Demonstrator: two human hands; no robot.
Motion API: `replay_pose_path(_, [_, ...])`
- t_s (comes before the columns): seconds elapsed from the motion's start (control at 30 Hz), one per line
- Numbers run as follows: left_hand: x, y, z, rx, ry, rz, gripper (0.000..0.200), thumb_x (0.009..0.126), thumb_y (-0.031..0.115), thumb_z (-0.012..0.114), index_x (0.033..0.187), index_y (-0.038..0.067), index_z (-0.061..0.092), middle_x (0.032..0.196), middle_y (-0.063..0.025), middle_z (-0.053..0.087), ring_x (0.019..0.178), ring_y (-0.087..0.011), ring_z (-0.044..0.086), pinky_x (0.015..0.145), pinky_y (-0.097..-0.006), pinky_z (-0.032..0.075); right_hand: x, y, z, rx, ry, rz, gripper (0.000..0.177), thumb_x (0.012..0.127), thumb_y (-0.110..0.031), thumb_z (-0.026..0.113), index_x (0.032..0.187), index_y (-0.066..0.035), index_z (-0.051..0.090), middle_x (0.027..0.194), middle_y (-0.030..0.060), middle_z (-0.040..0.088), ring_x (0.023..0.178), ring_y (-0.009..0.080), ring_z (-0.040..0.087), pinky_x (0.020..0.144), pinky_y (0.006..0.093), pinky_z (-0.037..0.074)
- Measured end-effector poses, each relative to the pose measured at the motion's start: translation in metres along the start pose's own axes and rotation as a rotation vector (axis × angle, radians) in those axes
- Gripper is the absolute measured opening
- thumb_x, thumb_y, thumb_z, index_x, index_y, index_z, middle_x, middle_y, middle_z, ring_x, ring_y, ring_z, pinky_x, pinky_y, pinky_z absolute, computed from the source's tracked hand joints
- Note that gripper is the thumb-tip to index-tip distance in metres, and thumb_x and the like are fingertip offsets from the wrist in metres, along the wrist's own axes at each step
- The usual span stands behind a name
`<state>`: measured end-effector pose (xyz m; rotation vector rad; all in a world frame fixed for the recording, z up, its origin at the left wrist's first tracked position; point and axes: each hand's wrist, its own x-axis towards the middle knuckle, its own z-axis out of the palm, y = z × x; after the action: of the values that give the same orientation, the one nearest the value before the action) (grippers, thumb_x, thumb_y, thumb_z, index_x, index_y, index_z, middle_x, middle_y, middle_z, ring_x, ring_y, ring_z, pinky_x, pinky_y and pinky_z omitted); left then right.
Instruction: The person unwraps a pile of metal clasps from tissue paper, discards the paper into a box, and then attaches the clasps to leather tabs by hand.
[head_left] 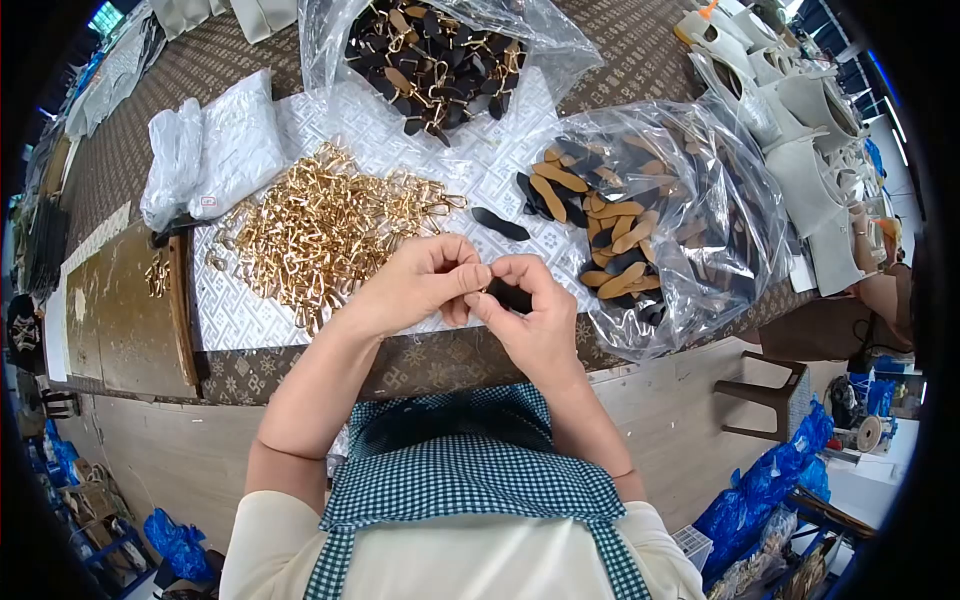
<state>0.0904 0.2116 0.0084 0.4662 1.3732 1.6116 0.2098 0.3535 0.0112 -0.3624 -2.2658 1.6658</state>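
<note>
My left hand [432, 283] and my right hand [528, 305] meet at the table's front edge, fingertips pinched together. Between the fingers of my right hand a black leather piece [511, 296] shows in part. What my left fingertips pinch is hidden. Just beyond my hands lies a single black leather tab [499, 224]. A large heap of gold metal clasps [320, 235] spreads to the left. On the right, a clear plastic bag [720, 220] lies open, with black and tan leather tabs [622, 235] spilling from it.
At the back, another clear bag holds tabs joined with gold clasps [440, 65]. White wrapped packs [238, 145] lie at the back left, a brown board [125, 310] at the far left. Pale bag parts [815, 165] are piled right, near a person's arm [880, 295]. A stool [765, 395] stands below.
</note>
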Motion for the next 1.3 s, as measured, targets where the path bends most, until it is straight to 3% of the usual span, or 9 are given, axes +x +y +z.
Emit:
replay_pose_path(0.6, [0.0, 0.005, -0.004, -0.077, 0.108, 0.156, 0.016, 0.097, 0.018, 0.061, 0.093, 0.003, 0.056, 0.082, -0.0069, 0.066, 0.073, -0.0151, 0.071, 0.061, -0.0234, 0.056, 0.017, 0.002, -0.004, -0.053, 0.005, -0.078, 0.033, 0.081, -0.015, 0.076, 0.106, -0.003, 0.058, 0.083, 0.0091, 0.068, 0.076, 0.0162, 0.069, 0.071, 0.0297, 0.055])
replay_pose_path(0.7, [0.014, 0.012, -0.013, -0.111, 0.262, 0.254, 0.012, 0.097, 0.013, 0.061, 0.097, 0.003, 0.056, 0.09, -0.0061, 0.066, 0.078, -0.017, 0.072, 0.061, -0.0233, 0.057, 0.032, -0.008, -0.007, 0.102, 0.058, -0.141, 0.049, 0.081, -0.017, 0.077, 0.123, -0.002, 0.055, 0.096, 0.0135, 0.068, 0.079, 0.0169, 0.067, 0.073, 0.0301, 0.054])
replay_pose_path(0.73, [0.014, 0.026, -0.011, -0.143, 0.355, 0.333, 0.009, 0.097, 0.011, 0.06, 0.099, 0.003, 0.056, 0.094, -0.0072, 0.066, 0.083, -0.0184, 0.072, 0.065, -0.0229, 0.057, 0.04, 0.0, -0.009, 0.105, 0.064, -0.19, 0.049, 0.083, -0.016, 0.074, 0.127, -0.003, 0.055, 0.1, 0.0133, 0.066, 0.077, 0.0173, 0.065, 0.072, 0.03, 0.053])
replay_pose_path(0.8, [0.02, 0.043, -0.022, -0.07, 0.378, 0.543, 0.024, 0.099, 0.013, 0.055, 0.12, 0.001, 0.054, 0.119, -0.0142, 0.062, 0.114, -0.0236, 0.063, 0.096, -0.035, 0.052, 0.053, 0.009, -0.012, -0.12, 0.1, -0.243, 0.039, 0.085, -0.014, 0.071, 0.122, -0.004, 0.059, 0.097, 0.011, 0.065, 0.071, 0.0191, 0.062, 0.068, 0.03, 0.053])
replay_pose_path(0.9, [0.015, 0.062, -0.026, 0.39, 0.582, 0.631, 0.045, 0.097, 0.018, 0.06, 0.137, 0.002, 0.046, 0.131, -0.0114, 0.056, 0.128, -0.0213, 0.051, 0.101, -0.0351, 0.043, 0.061, 0.016, -0.011, -0.548, 0.141, -0.332, 0.026, 0.083, -0.013, 0.071, 0.107, -0.005, 0.067, 0.099, 0.0078, 0.064, 0.085, 0.0259, 0.06, 0.073, 0.0371, 0.051])
replay_pose_path(0.97, [0.01, 0.051, -0.043, 0.677, 0.588, 0.55, 0.032, 0.093, 0.018, 0.065, 0.123, 0.007, 0.062, 0.117, -0.0067, 0.062, 0.112, -0.0178, 0.056, 0.093, -0.032, 0.046, 0.062, 0.027, -0.005, -0.734, 0.183, -0.355, 0.022, 0.079, -0.015, 0.073, 0.099, -0.008, 0.069, 0.099, 0.0061, 0.062, 0.096, 0.029, 0.056, 0.078, 0.0417, 0.048])
replay_pose_path(1.03, [-0.005, 0.035, -0.035, 0.914, 0.553, 0.463, 0.021, 0.085, 0.02, 0.071, 0.101, 0.007, 0.071, 0.094, -0.007, 0.064, 0.097, -0.023, 0.06, 0.083, -0.0341, 0.049, 0.061, 0.026, -0.004, -0.765, 0.163, -0.349, 0.02, 0.078, -0.015, 0.074, 0.096, -0.008, 0.069, 0.097, 0.0057, 0.061, 0.094, 0.0287, 0.056, 0.077, 0.0412, 0.047])
replay_pose_path(1.1, [-0.01, 0.018, -0.03, 1.262, 0.438, 0.567, 0.023, 0.08, 0.018, 0.073, 0.1, 0.007, 0.07, 0.091, -0.0081, 0.061, 0.093, -0.0277, 0.058, 0.082, -0.0379, 0.048, 0.06, 0.027, -0.002, -0.779, 0.141, -0.321, 0.017, 0.076, -0.015, 0.075, 0.09, -0.009, 0.067, 0.093, 0.0055, 0.06, 0.091, 0.0283, 0.055, 0.076, 0.0409, 0.046])
replay_pose_path(1.3, [-0.001, 0.005, -0.014, 1.477, 0.42, 0.537, 0.02, 0.08, 0.02, 0.073, 0.097, 0.01, 0.069, 0.095, -0.0052, 0.058, 0.098, -0.0257, 0.054, 0.085, -0.0387, 0.042, 0.06, 0.029, -0.007, -0.649, 0.101, -0.269, 0.016, 0.074, -0.01, 0.075, 0.083, -0.008, 0.062, 0.083, 0.0055, 0.062, 0.086, 0.0292, 0.056, 0.074, 0.0426, 0.046])
